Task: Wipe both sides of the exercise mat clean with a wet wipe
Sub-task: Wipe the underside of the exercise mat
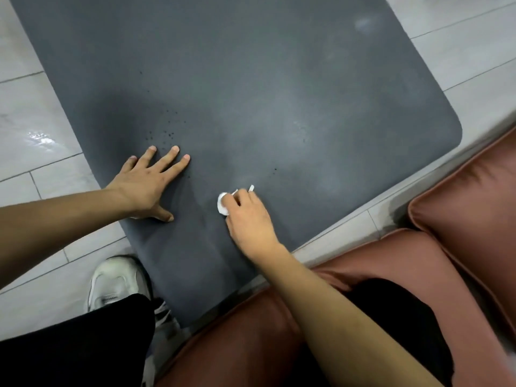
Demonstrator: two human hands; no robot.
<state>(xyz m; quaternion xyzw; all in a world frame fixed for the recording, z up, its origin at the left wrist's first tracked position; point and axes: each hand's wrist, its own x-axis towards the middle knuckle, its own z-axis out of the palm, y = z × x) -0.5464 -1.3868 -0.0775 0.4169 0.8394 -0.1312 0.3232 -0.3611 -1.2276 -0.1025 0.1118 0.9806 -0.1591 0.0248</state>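
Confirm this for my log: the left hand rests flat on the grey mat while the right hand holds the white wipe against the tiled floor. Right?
Not quite. The head view shows the right hand holding the white wipe against the grey mat, not the tiled floor. The left hand does rest flat on the mat, fingers spread.

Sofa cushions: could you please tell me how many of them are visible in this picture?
3, all along the right: a back cushion by the mat's corner, a seat cushion below it, another under the right arm. More may lie outside the frame.

pale tiled floor [33, 113]; on it a dark grey exercise mat [251, 79], a white sneaker [117, 283], a reddish-brown sofa [460, 219]
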